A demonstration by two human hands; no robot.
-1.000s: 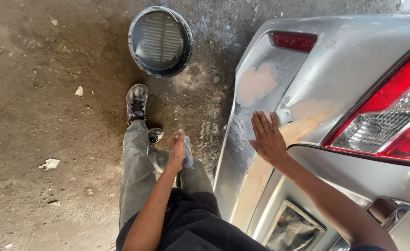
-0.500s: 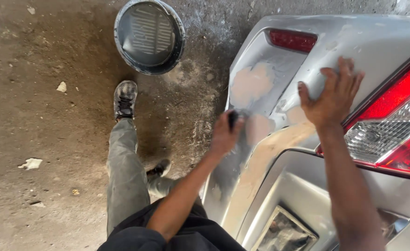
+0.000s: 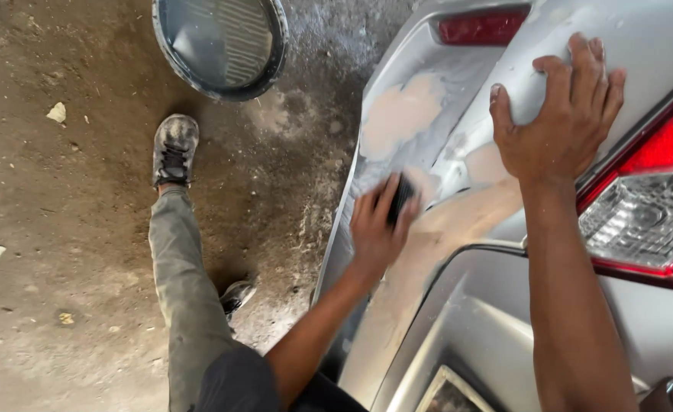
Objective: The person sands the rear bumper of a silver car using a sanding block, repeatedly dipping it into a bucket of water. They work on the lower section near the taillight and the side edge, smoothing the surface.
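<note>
Head view: our left hand (image 3: 378, 225) grips a dark sanding block (image 3: 402, 200), pressed against the silver bumper (image 3: 428, 259) on its pale filler patch (image 3: 405, 114). Our right hand (image 3: 558, 114), fingers spread flat, braces above it. We judge it best to keep the block flat and the strokes even, staying clear of the tail light (image 3: 649, 206) beside the right hand.

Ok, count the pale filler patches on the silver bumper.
3. A large filler patch below the red reflector, a small one by the right wrist, a long strip beside the left hand; hands may hide more.
</note>
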